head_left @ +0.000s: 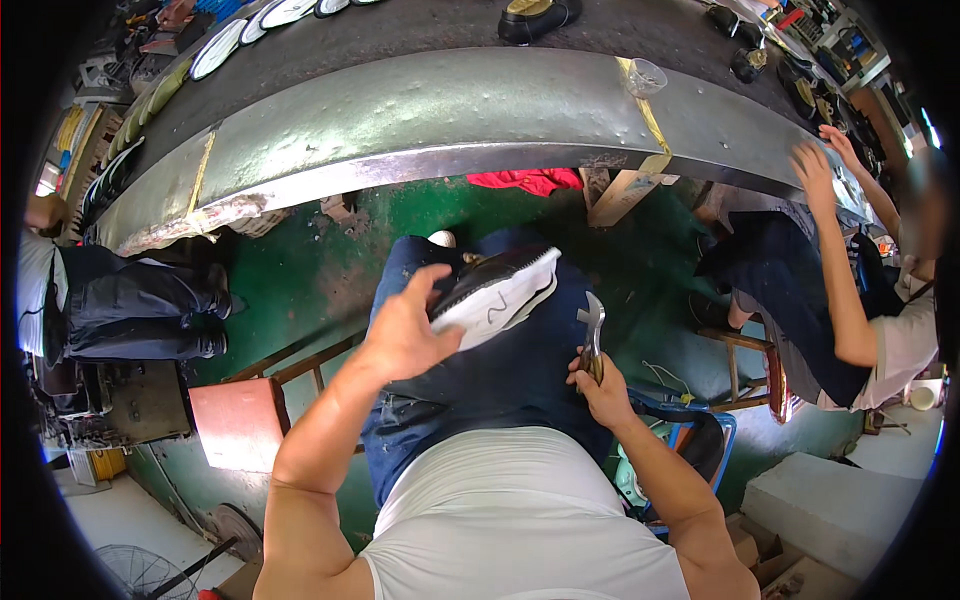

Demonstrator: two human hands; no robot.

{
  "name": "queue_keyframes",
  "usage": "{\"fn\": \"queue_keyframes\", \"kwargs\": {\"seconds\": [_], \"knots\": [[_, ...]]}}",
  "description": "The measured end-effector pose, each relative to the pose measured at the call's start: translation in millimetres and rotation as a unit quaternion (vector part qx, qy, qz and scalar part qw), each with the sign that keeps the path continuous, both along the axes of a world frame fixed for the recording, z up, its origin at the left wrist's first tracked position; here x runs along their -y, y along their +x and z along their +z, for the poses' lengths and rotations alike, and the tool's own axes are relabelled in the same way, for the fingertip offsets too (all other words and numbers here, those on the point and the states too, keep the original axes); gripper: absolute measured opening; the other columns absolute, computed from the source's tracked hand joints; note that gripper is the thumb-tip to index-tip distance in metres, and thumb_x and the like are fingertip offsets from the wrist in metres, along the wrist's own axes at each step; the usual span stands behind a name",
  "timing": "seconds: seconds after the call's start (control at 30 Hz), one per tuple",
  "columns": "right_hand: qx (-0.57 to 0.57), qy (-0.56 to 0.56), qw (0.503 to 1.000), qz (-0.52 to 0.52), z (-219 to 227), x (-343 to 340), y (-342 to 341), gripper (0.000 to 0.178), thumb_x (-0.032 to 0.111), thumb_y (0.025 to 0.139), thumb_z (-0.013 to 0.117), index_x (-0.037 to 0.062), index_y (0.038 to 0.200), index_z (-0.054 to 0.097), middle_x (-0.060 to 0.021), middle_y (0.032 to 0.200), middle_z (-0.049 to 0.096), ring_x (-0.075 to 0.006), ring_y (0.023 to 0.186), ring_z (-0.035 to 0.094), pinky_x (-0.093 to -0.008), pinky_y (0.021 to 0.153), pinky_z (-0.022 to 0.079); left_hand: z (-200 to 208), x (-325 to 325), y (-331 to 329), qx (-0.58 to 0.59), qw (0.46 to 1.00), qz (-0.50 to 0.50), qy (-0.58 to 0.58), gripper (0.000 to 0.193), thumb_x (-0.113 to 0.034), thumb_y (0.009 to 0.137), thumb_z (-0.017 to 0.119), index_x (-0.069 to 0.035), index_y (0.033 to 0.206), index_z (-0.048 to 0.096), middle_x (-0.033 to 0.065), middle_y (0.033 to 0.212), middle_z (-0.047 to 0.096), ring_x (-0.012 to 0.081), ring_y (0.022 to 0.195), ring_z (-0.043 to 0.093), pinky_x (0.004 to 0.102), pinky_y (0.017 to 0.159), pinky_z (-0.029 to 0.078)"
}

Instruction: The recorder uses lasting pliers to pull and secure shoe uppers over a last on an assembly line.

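Observation:
Across my thighs rests a black shoe upper with a white sole side facing up [497,300], a dark line marked on it. My left hand [415,325] grips its near left end, with the thumb over the white face and the fingers along the black edge. In my right hand [603,393] is a pair of lasting pincers [594,335], held by the handles with the curved metal head pointing up. The pincers are apart from the shoe, to its right. My palm hides most of the handles.
Ahead runs a metal-edged bench [400,110] with a dark top carrying a black shoe [535,18] and white sole-shaped pieces [217,48]. A clear cup [645,78] sits on the edge. A pink stool [238,424] stands left. People sit at both sides; a red cloth [530,180] lies below.

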State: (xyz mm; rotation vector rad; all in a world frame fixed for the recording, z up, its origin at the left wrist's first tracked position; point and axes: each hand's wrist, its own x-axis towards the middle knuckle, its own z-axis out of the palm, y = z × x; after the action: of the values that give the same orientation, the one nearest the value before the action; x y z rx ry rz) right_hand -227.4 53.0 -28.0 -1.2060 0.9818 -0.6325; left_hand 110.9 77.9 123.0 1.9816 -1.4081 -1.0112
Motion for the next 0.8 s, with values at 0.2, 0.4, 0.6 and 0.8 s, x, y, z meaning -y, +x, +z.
{"fn": "queue_keyframes", "kwargs": {"seconds": [0.2, 0.4, 0.6, 0.8], "knots": [[-0.028, 0.007, 1.000, 0.004, 1, 8, 4, 0.029, 0.011, 0.101, 0.053, -0.0027, 0.126, 0.051, -0.0059, 0.100, 0.064, -0.0121, 0.085, 0.063, -0.0263, 0.072, 0.049, 49, 35, -9, -0.089, 0.974, -0.086, -0.188, 0.084, -0.005, 0.073, 0.084, -0.004, 0.144, 0.037, 0.0176, 0.106, 0.069, 0.0220, 0.097, 0.069, 0.0340, 0.086, 0.055], [-0.074, 0.003, 0.997, 0.011, 16, 13, 10, 0.027, 0.011, 0.101, 0.052, -0.0041, 0.124, 0.053, -0.0058, 0.098, 0.065, -0.0122, 0.081, 0.063, -0.0278, 0.073, 0.051, -52, 98, -26, -0.204, 0.975, 0.055, -0.065, 0.077, -0.010, 0.074, 0.088, 0.004, 0.138, 0.047, 0.0129, 0.112, 0.065, 0.0194, 0.100, 0.063, 0.0321, 0.088, 0.053], [-0.198, -0.057, 0.969, 0.133, 53, 30, 17, 0.025, 0.016, 0.099, 0.056, -0.0006, 0.117, 0.056, -0.0099, 0.083, 0.067, -0.0202, 0.077, 0.067, -0.0336, 0.073, 0.052, -140, 44, -27, -0.248, 0.963, -0.073, 0.078, 0.091, -0.005, 0.080, 0.074, 0.002, 0.156, 0.024, 0.0246, 0.139, 0.053, 0.0248, 0.126, 0.055, 0.0341, 0.106, 0.045], [-0.284, -0.061, 0.927, 0.236, 67, 44, 39, 0.024, 0.021, 0.097, 0.058, -0.0005, 0.107, 0.057, -0.0180, 0.082, 0.068, -0.0375, 0.084, 0.067, -0.0439, 0.077, 0.051, -104, 54, -45, 0.171, 0.972, -0.150, 0.055, 0.057, -0.013, 0.085, 0.057, 0.009, 0.137, 0.049, 0.0295, 0.111, 0.067, 0.0440, 0.097, 0.067, 0.0443, 0.087, 0.055]]}}
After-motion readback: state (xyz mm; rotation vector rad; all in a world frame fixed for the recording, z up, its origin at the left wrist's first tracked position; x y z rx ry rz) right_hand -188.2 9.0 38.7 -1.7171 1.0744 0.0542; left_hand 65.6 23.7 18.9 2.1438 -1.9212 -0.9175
